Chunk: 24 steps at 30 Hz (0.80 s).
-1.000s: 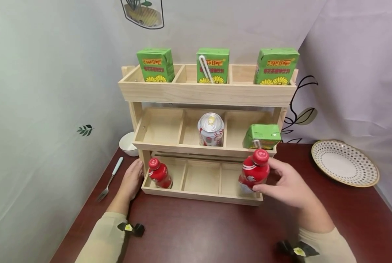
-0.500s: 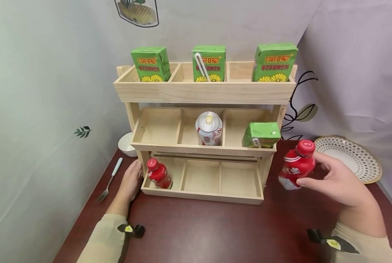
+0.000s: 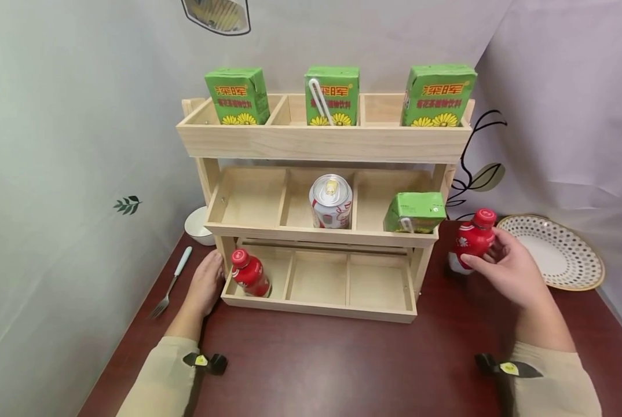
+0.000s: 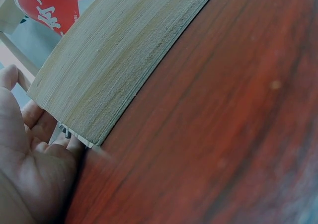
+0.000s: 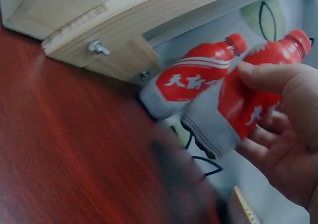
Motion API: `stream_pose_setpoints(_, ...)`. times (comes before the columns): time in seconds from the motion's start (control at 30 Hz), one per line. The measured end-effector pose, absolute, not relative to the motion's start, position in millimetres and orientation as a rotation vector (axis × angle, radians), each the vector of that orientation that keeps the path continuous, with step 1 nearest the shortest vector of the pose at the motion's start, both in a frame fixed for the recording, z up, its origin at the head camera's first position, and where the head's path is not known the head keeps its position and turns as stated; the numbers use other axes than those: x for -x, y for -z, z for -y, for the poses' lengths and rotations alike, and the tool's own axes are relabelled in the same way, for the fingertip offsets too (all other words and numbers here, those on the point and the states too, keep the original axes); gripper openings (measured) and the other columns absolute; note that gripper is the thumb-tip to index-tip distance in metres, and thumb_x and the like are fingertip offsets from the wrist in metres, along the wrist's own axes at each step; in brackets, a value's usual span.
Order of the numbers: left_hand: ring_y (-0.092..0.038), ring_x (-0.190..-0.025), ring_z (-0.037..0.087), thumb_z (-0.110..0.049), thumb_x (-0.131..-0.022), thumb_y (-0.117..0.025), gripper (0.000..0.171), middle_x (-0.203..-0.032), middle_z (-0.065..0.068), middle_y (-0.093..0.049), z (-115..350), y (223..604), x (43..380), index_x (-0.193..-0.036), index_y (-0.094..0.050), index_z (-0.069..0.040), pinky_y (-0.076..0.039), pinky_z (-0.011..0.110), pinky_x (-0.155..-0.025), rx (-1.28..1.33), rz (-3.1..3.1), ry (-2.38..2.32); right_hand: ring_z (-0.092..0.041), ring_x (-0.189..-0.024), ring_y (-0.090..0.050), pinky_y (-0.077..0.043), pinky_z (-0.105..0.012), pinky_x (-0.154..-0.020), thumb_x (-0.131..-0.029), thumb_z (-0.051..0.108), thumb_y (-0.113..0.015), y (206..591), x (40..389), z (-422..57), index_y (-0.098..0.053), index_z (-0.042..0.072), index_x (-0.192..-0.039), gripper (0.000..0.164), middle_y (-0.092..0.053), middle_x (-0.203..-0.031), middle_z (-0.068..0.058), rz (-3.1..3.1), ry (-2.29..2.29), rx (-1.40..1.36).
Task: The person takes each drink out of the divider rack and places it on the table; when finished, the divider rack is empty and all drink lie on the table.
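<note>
My right hand (image 3: 514, 267) holds a red-capped drink bottle (image 3: 475, 238) with a red and white label, to the right of the wooden rack (image 3: 318, 308). The right wrist view shows the thumb and fingers gripping this bottle around its label, and a second similar bottle (image 5: 191, 80) standing behind it by the rack's end. That second one is not distinguishable in the head view. My left hand (image 3: 207, 284) rests against the rack's lower left side, fingers by the corner of the bottom tier. Another red bottle (image 3: 251, 275) stands in the bottom tier's left compartment.
Green drink cartons (image 3: 334, 98) stand in the top tier. The middle tier holds a silver can (image 3: 330, 202) and a tilted carton (image 3: 415, 213). A fork (image 3: 172, 281) and white bowl (image 3: 198, 226) lie left; a dotted plate (image 3: 577, 260) leans right.
My right hand lifted the bottle out of the bottom tier's right compartment and carried it right, then slightly farther back beside the rack. My left hand stayed at the rack's side.
</note>
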<state>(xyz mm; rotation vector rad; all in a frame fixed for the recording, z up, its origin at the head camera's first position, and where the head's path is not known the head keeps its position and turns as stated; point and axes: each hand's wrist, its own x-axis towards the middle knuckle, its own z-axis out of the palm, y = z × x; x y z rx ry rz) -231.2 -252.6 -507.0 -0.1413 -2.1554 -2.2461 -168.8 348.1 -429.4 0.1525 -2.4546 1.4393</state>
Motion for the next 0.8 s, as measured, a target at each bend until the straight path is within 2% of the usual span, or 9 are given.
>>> stream_pose_setpoints(0.13,-0.040,-0.128,0.013,-0.043,-0.104,-0.037,0.061,-0.141,0.015,-0.039,252.0,506.9,232.0,-0.145,-0.032,0.002,-0.037,0.018,-0.099,0.157,2.150,2.257,0.004,-0.098,-0.058,-0.046,-0.009,-0.080,-0.083,0.005,-0.075,443.5,177.3,-349.6,-0.043,0.010,-0.136,0.062,-0.057,-0.113,0.014,2.401,-1.484,0.028)
stream_pose_setpoints(0.37,-0.043,-0.127,0.011,-0.038,-0.105,-0.036,0.057,-0.141,0.012,-0.041,252.8,509.2,232.2,-0.146,-0.032,0.001,-0.039,0.019,-0.099,0.171,2.130,2.274,0.000,-0.105,-0.054,-0.044,-0.008,-0.084,-0.081,0.008,-0.078,462.3,185.2,-348.4,-0.040,0.012,-0.138,0.069,-0.055,-0.121,0.005,2.222,-1.616,0.329)
stream_pose_setpoints(0.47,-0.043,-0.126,0.010,-0.032,-0.107,-0.034,0.052,-0.141,0.012,-0.040,252.2,508.0,232.2,-0.146,-0.032,0.002,-0.039,0.019,-0.098,0.167,2.134,2.277,0.000,-0.105,-0.055,-0.043,-0.009,-0.086,-0.081,0.014,-0.079,469.4,186.9,-347.0,-0.040,0.012,-0.139,0.070,-0.055,-0.122,0.003,2.244,-1.540,0.437)
stream_pose_setpoints(0.6,-0.043,-0.125,0.010,-0.029,-0.107,-0.033,0.049,-0.143,0.017,-0.038,246.9,494.5,226.9,-0.145,-0.033,0.003,-0.039,0.018,-0.098,0.190,2.154,2.267,-0.005,-0.109,-0.054,-0.043,-0.011,-0.089,-0.082,0.018,-0.079,474.7,188.3,-346.1,-0.038,0.012,-0.142,0.074,-0.054,-0.127,-0.003,2.241,-1.517,0.514)
stream_pose_setpoints(0.8,-0.044,-0.123,0.010,-0.028,-0.107,-0.033,0.048,-0.137,0.011,-0.043,243.9,485.6,221.1,-0.143,-0.034,0.004,-0.039,0.018,-0.097,0.173,2.151,2.273,-0.011,-0.113,-0.054,-0.043,-0.015,-0.093,-0.079,0.011,-0.080,486.4,199.2,-339.6,-0.042,0.015,-0.140,0.073,-0.054,-0.130,-0.004,2.063,-1.655,0.517)
